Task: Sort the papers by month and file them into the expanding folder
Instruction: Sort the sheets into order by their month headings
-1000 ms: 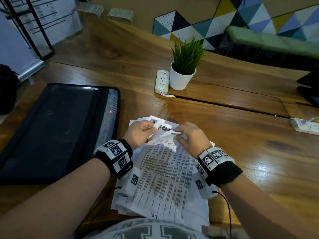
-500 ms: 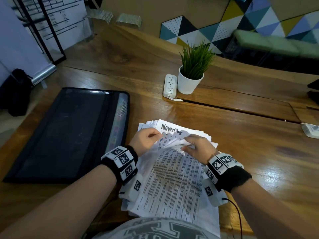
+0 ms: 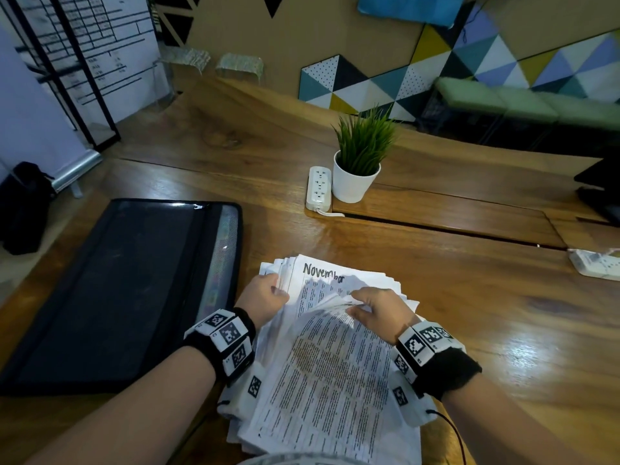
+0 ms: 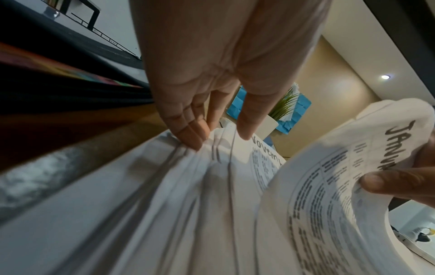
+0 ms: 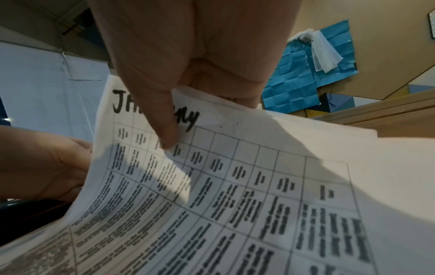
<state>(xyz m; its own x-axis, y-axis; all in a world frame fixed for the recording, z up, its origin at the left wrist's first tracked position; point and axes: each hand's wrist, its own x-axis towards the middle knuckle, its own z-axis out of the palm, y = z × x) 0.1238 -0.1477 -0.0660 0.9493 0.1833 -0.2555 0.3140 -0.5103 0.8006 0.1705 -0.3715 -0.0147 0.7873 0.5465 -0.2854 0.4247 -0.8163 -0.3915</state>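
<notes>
- Stack of papers [image 3: 322, 380] on the bench [image 3: 469, 297] at the near edge, long axis running away from the body, top edges at the far end.
- "November" handwritten in black marker across the top of an exposed sheet [image 3: 323, 278].
- Right hand [image 3: 372, 313] pinching the curled-up top corner of the uppermost sheet [image 5: 235, 186]; "Ja…" and "…ry" legible beside the thumb, over a printed grid.
- Left hand [image 3: 265, 300] gripping the fanned left edges of the stack, thumb on top.
- Black expanding folder [image 3: 110, 290] flat to the left of the papers, long axis also pointing away.
</notes>
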